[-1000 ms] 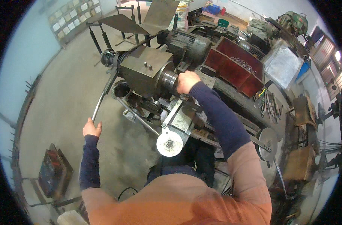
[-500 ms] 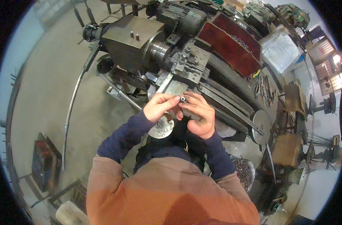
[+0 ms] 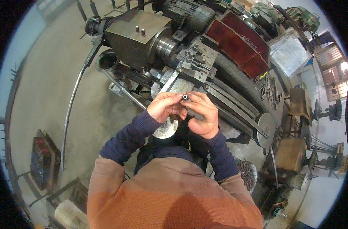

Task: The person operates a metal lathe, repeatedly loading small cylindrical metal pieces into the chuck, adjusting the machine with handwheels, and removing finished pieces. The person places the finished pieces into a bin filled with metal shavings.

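Part (image 3: 185, 97), small and hollow, pinched between left hand (image 3: 162, 108) and right hand (image 3: 203, 116), long lever (image 3: 66, 122) released since 1 second ago

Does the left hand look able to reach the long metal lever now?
Probably yes: the lever hangs to the left with nothing visible blocking its lower end, though the left hand is holding a small round part with the right hand.

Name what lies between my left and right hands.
The head view shows a small tubular part held between the left hand and the right hand.
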Motion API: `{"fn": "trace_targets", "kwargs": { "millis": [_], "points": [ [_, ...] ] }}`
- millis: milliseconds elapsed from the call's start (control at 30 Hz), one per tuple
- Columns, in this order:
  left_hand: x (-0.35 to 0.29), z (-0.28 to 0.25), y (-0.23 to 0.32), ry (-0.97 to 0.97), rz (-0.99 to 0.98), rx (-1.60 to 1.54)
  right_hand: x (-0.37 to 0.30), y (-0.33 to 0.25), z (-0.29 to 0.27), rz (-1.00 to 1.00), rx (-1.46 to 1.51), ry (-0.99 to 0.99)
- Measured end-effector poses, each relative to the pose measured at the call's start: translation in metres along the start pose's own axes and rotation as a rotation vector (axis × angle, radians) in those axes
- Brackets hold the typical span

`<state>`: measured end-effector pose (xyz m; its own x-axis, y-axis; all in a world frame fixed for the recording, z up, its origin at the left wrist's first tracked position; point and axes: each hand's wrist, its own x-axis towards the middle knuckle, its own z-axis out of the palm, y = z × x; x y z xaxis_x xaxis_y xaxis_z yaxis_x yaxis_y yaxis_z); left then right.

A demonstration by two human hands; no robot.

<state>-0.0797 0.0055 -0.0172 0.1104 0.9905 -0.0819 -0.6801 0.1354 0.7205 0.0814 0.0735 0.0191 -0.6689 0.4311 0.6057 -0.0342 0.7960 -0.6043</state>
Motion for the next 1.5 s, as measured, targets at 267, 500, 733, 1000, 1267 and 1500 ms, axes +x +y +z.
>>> {"fn": "trace_targets", "kwargs": {
  "millis": [267, 500, 733, 1000, 1267, 1500],
  "points": [
    [-0.001, -0.008, -0.003, -0.03, 0.008, -0.1, 0.008, -0.004, 0.003, -0.024, -0.07, -0.034],
    [-0.012, -0.001, 0.022, 0.179, 0.194, 0.531, 0.019, -0.008, 0.006, -0.058, -0.21, -0.15],
    [-0.016, -0.018, 0.053, 0.065, 0.172, 0.713, 0.053, -0.002, 0.005, -0.141, -0.17, -0.366],
    [-0.118, -0.112, 0.159, 0.822, 0.358, 2.061, 0.139, 0.073, 0.014, -0.022, -0.866, -0.469],
    [-0.248, -0.185, 0.14, 1.15, -0.136, 1.969, 0.159, 0.102, 0.034, 0.165, -0.957, -0.608],
    [-0.228, -0.204, 0.136, 1.293, -0.341, 2.046, 0.164, 0.094, 0.029, 0.185, -0.837, -0.662]
  ]
}}
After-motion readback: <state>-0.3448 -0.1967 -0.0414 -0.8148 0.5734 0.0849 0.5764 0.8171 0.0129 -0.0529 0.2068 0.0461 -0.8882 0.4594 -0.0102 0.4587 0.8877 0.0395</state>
